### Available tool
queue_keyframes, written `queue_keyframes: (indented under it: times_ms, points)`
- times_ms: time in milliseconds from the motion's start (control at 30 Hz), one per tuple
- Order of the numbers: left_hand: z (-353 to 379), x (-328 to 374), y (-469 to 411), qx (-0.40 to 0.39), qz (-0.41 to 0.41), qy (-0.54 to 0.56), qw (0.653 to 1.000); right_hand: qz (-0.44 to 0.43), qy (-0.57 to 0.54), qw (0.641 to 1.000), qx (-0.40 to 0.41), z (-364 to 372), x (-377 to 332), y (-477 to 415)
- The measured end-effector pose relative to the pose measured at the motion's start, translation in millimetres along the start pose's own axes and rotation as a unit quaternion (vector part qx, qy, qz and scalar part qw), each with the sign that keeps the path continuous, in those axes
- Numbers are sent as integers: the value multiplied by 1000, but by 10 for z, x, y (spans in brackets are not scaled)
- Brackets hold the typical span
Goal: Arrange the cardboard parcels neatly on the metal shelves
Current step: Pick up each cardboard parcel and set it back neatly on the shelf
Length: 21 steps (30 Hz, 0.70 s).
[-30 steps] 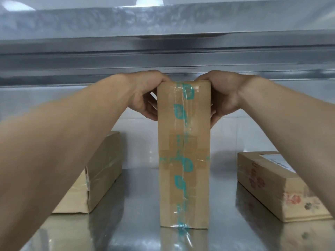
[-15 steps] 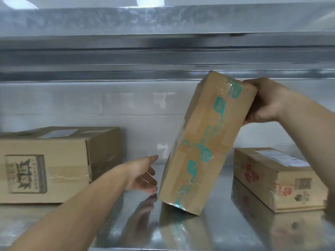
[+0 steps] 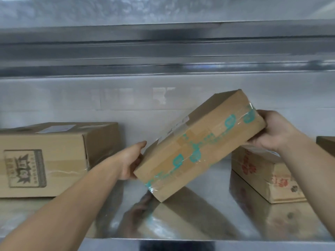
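Note:
A cardboard parcel with teal-printed tape (image 3: 199, 144) hangs tilted over the metal shelf (image 3: 208, 211), its lower left corner just above or touching the surface. My right hand (image 3: 272, 131) grips its raised right end. My left hand (image 3: 130, 160) holds its lower left end, thumb up along the side. A large printed box (image 3: 47, 158) stands on the shelf at the left. A flat box with red flower prints (image 3: 264, 176) lies at the right, partly hidden behind the tilted parcel and my right arm.
The upper shelf (image 3: 163, 51) runs low overhead across the whole view. A pale wall (image 3: 72, 102) closes the back. The edge of another box (image 3: 326, 144) shows at the far right. Bare metal lies between the left and right boxes.
The parcel has tipped from upright, through a steep lean, to a shallow tilt toward the right. My left hand, which had let go, now holds its lower end.

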<state>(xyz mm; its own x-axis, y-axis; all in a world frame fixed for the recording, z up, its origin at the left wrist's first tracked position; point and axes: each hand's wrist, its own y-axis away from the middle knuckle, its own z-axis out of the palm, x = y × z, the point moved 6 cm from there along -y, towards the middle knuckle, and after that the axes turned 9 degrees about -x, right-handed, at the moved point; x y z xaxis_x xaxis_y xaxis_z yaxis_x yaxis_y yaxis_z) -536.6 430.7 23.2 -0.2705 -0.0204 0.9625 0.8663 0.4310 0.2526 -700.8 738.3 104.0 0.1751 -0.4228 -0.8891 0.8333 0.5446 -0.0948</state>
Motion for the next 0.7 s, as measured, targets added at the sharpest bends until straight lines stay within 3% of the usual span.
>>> queue_keyframes:
  times_ms: [400, 700]
  points:
    - [-570, 218, 49, 112, 5, -78, 991, 55, 189, 980, 43, -25, 624, -128]
    - [-716, 212, -3, 104, 17, -80, 991, 78, 116, 990, -18, 102, 926, -13]
